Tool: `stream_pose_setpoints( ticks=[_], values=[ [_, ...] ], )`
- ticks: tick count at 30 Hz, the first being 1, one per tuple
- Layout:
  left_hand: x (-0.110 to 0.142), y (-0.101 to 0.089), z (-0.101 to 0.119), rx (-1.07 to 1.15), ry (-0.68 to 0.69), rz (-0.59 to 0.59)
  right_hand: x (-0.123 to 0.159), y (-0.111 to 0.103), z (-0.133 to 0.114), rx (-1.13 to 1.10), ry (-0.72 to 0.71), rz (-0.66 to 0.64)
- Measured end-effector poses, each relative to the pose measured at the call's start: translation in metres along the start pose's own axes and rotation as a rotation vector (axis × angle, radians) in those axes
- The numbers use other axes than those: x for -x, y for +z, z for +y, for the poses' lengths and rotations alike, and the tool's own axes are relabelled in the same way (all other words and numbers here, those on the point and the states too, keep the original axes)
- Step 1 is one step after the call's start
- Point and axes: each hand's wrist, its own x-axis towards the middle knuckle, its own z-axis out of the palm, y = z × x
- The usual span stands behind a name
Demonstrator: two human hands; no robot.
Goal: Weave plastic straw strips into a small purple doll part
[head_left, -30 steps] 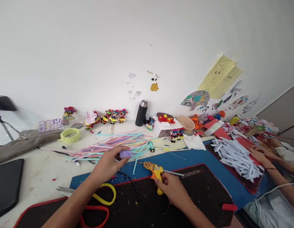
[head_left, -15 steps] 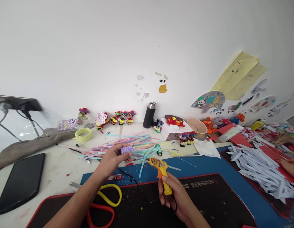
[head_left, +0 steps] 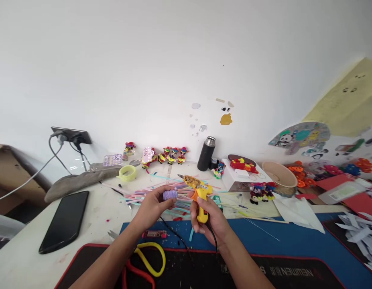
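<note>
Between the thumb and fingers of my left hand (head_left: 155,206) is a small lilac fuzzy coil (head_left: 170,194), which looks like wound pipe cleaner. My right hand (head_left: 208,218) is wrapped round the handle of a yellow hot glue gun (head_left: 202,200). Its stained metal nozzle points up and left, above the coil and apart from it. Behind both hands lies a loose heap of pastel pipe cleaners (head_left: 146,190). Scissors (head_left: 155,261) with yellow and red handles rest under my left forearm, partly hidden by it.
A black phone (head_left: 65,220) lies at left, with yellow tape (head_left: 126,173) beyond it. Several small figures (head_left: 173,155) and a black flask (head_left: 206,153) stand along the wall. The glue gun's cord (head_left: 214,237) hangs below my right hand. White paper strips (head_left: 360,237) lie at right.
The glue gun has risen, and its nozzle now sits higher, above the lilac coil. Both hands have come closer together. The whole view has shifted left, so things appear further right.
</note>
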Motion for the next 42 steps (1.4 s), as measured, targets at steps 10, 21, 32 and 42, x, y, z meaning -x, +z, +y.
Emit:
stream_pose_setpoints(
  ticks=[10,21,32,42],
  values=[
    [-0.006,-0.003,-0.014,-0.079,-0.037,0.045,-0.002,-0.033,0.011,0.099,-0.017,0.084],
    [-0.003,0.001,-0.013,-0.079,-0.042,0.073,-0.002,-0.032,0.011,0.394,0.005,0.164],
    [0.001,0.0,-0.01,-0.219,0.046,0.113,0.0,-0.028,0.02,0.509,0.048,0.178],
    [0.002,0.001,-0.008,-0.274,0.084,0.114,0.001,-0.028,0.02,0.522,0.061,0.182]
  ],
)
